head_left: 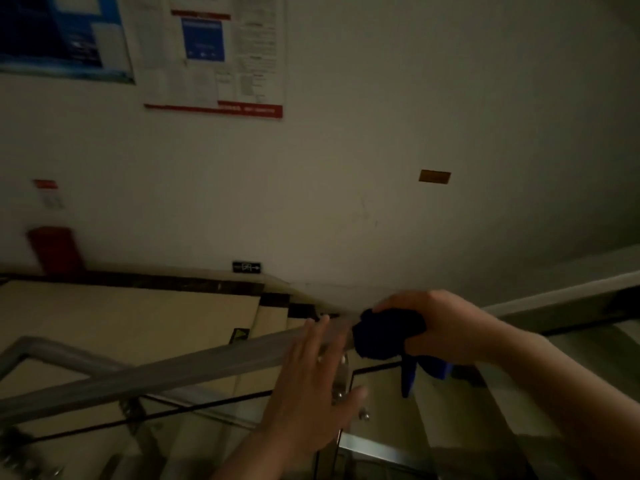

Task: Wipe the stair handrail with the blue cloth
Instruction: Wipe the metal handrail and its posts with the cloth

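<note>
A grey stair handrail (194,367) runs from the lower left up to the right across a dim stairwell. My right hand (446,325) grips a bunched blue cloth (386,336) wrapped over the rail; a corner of the cloth hangs below it. My left hand (313,386) is spread flat with fingers apart, resting on or just over the rail to the left of the cloth, holding nothing.
Glass panels and metal brackets (341,379) sit under the rail. Beige steps (138,313) with dark edging descend beyond it. The white wall carries posters (214,57), a red box (55,249) and a small exit sign (246,267).
</note>
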